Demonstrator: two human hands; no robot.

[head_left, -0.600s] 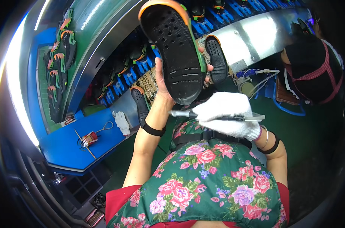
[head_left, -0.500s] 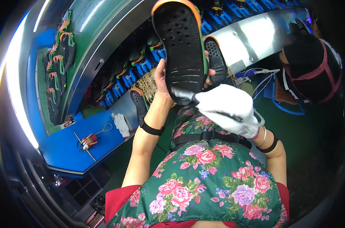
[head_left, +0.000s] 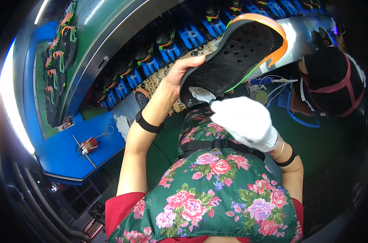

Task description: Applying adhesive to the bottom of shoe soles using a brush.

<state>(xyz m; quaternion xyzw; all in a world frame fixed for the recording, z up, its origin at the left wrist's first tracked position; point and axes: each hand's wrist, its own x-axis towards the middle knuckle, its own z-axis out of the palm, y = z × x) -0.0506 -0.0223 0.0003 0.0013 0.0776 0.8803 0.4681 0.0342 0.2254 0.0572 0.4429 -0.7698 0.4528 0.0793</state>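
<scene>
My left hand [head_left: 181, 75] is bare and grips a black shoe sole [head_left: 236, 50] by its narrower end, thumb on the near side. The sole has an orange rim at its wide end, a green edge and several round holes. It is tilted, with its wide end up and to the right. My right hand [head_left: 244, 123], in a white glove, is closed on a brush [head_left: 203, 95]. The brush's flat pale head lies against the sole's lower end near my left hand; its dark handle is mostly hidden by the glove.
Ahead runs a curved line of blue holders [head_left: 192, 36] with black footwear parts. At left, a blue table [head_left: 62, 158] bears a red spool-like item [head_left: 88, 145] and a white glove [head_left: 122, 126]. Another person [head_left: 333, 81] sits at right beside a blue-framed stool [head_left: 303, 115].
The sole has swung to the right and tilted, its wide end now at upper right. The brush stays at its lower end. A second sole behind it is no longer visible.
</scene>
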